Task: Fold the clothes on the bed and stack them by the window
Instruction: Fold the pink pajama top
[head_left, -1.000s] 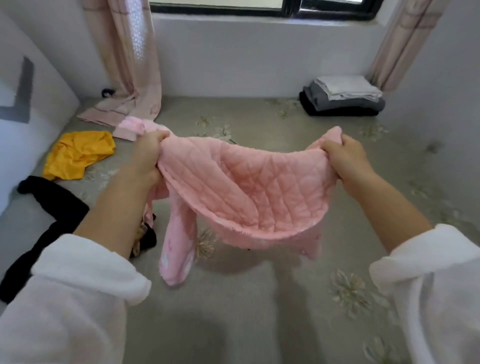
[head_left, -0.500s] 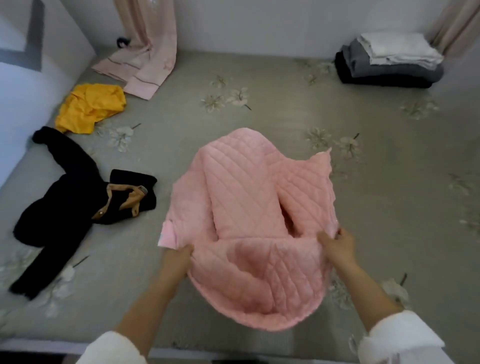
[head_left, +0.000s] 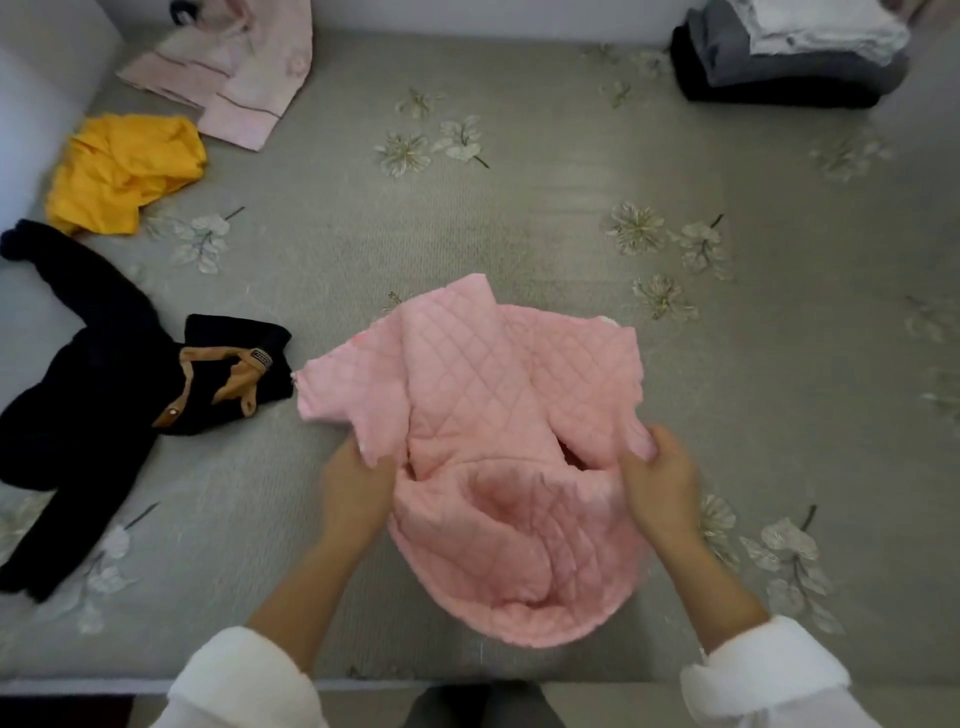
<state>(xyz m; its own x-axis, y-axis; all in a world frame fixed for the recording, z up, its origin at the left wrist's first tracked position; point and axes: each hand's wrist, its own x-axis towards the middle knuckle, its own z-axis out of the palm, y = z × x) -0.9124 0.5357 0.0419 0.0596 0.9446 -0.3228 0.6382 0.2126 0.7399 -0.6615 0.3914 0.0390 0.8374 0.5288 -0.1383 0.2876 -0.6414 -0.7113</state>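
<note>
A pink quilted garment (head_left: 498, 426) lies on the grey flowered bed (head_left: 519, 208), its near part hanging toward the bed's front edge. My left hand (head_left: 353, 488) grips its left edge, fingers tucked under the fabric. At the right edge my right hand (head_left: 657, 478) pinches the cloth. A stack of folded clothes (head_left: 789, 57), white on grey on black, sits at the far right corner by the wall.
A black garment with tan trim (head_left: 104, 395) sprawls at the left. A crumpled yellow garment (head_left: 124, 171) lies beyond it. A pale pink striped cloth (head_left: 234, 88) rests at the far left. The bed's front edge (head_left: 78, 686) runs along the bottom.
The pink garment, held up in the air a second ago, has come down onto the bed. Both hands dropped with it toward the near edge, and my view tilted downward.
</note>
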